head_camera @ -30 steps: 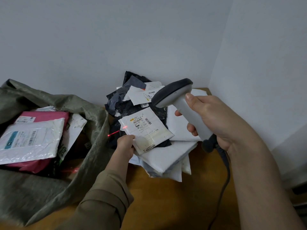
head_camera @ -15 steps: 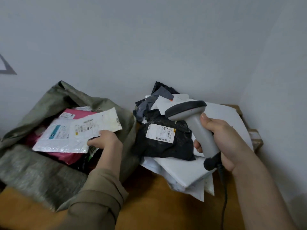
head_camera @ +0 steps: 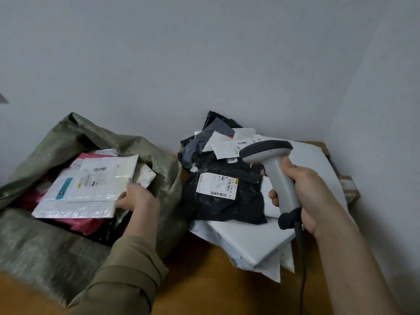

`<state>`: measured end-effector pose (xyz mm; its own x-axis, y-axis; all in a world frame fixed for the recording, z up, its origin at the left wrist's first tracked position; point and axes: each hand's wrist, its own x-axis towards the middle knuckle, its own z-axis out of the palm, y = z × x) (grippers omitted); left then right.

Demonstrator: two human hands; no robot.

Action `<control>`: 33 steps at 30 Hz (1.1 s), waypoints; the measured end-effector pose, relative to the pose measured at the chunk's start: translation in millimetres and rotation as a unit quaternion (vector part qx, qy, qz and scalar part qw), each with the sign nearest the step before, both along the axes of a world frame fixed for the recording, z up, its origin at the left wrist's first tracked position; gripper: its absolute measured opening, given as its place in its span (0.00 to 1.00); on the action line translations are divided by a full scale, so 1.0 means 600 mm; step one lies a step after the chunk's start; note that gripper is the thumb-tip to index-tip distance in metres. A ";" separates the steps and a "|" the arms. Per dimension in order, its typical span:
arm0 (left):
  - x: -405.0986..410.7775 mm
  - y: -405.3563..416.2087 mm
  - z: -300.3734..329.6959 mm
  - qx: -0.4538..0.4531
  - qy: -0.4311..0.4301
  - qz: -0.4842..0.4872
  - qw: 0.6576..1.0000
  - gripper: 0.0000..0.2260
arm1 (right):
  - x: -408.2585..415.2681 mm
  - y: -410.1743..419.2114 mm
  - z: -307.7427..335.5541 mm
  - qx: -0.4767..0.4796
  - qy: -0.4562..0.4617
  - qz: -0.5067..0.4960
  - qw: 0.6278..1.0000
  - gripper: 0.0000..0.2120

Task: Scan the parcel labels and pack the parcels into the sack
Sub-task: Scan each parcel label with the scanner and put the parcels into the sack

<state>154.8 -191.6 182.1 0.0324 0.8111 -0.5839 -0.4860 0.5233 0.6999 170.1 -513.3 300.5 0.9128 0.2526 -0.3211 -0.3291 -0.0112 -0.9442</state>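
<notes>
Parcel-sorting corner: heaped mailers (head_camera: pixel 229 196), woven sack (head_camera: pixel 95 137), barcode scanner (head_camera: pixel 275 169), bare walls (head_camera: pixel 181 53).

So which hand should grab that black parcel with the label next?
Probably the left hand: it is just laying a white parcel in the sack, while the right hand grips the scanner above the black parcel.

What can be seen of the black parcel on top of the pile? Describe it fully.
The black parcel is a soft, crinkled plastic mailer, lying roughly flat with its label side up. A white label with a barcode along its lower edge and a small yellow mark sits on its upper left part. It rests on a stack of white mailers on the wooden table, just right of the green sack. More dark and white parcels lie behind it. Neither hand touches it; the scanner is held just to its right.
</notes>
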 end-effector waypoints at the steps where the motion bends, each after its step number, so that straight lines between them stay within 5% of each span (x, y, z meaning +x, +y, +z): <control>1: 0.010 -0.012 0.006 0.018 0.006 0.003 1.000 0.07 | 0.005 -0.002 -0.002 -0.002 0.006 -0.013 1.000 0.21; 6: 0.081 -0.088 -0.018 0.112 0.112 -0.248 0.956 0.07 | 0.037 -0.008 -0.017 -0.004 0.023 -0.047 0.999 0.19; 8: 0.105 -0.110 -0.041 0.137 0.223 -0.367 0.893 0.08 | 0.053 -0.011 -0.024 -0.009 0.025 -0.056 0.998 0.20; 11: 0.133 -0.135 -0.070 0.163 0.425 -0.471 0.756 0.32 | 0.078 -0.019 -0.035 -0.024 0.030 -0.061 0.997 0.20; 13: 0.136 -0.144 -0.084 0.173 0.476 -0.487 0.712 0.45 | 0.093 -0.025 -0.043 -0.033 0.038 -0.064 0.997 0.20; 16: 0.148 -0.138 -0.124 0.158 0.433 -0.486 0.743 0.47 | 0.113 -0.032 -0.055 -0.028 0.044 -0.071 0.996 0.20; 23: 0.165 -0.133 -0.122 0.129 0.228 -0.571 0.778 0.20 | 0.133 -0.035 -0.077 -0.025 0.069 -0.084 0.994 0.18; 29: 0.156 -0.156 -0.066 0.044 0.042 -0.594 0.802 0.16 | 0.124 -0.043 -0.068 0.000 0.067 -0.105 0.992 0.19; 33: 0.138 -0.178 -0.053 0.007 -0.003 -0.569 0.822 0.12 | 0.109 -0.052 -0.059 0.017 0.073 -0.113 0.991 0.20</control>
<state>237.9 -298.5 150.5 0.7776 0.2593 -0.5728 0.3110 0.6332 0.7087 235.7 -544.6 265.3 0.8921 0.0599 -0.4478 -0.4518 0.1103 -0.8853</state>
